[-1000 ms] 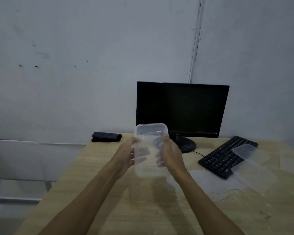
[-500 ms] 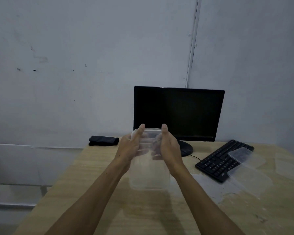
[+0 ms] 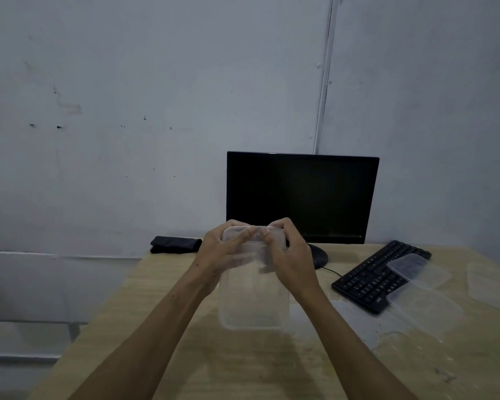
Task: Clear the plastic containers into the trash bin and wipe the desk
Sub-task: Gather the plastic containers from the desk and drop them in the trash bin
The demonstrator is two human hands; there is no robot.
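Observation:
I hold a clear rectangular plastic container (image 3: 254,298) up over the middle of the wooden desk (image 3: 243,365). My left hand (image 3: 220,252) grips its upper left edge and my right hand (image 3: 289,255) grips its upper right edge, fingertips meeting at the top rim. Two more clear containers lie at the right: one (image 3: 416,269) resting partly on the keyboard, another (image 3: 425,313) in front of it on the desk. A further clear piece (image 3: 491,287) lies at the far right edge. No trash bin is in view.
A black monitor (image 3: 300,197) stands at the back of the desk, with a black keyboard (image 3: 370,278) to its right. A folded black cloth (image 3: 175,244) lies at the back left corner. A whitish smear (image 3: 347,313) marks the desk near the keyboard. Grey walls surround the desk.
Both hands have slid from the container's sides up to its top rim, thumbs and fingertips coming together there. The container hangs lower below the hands than before.

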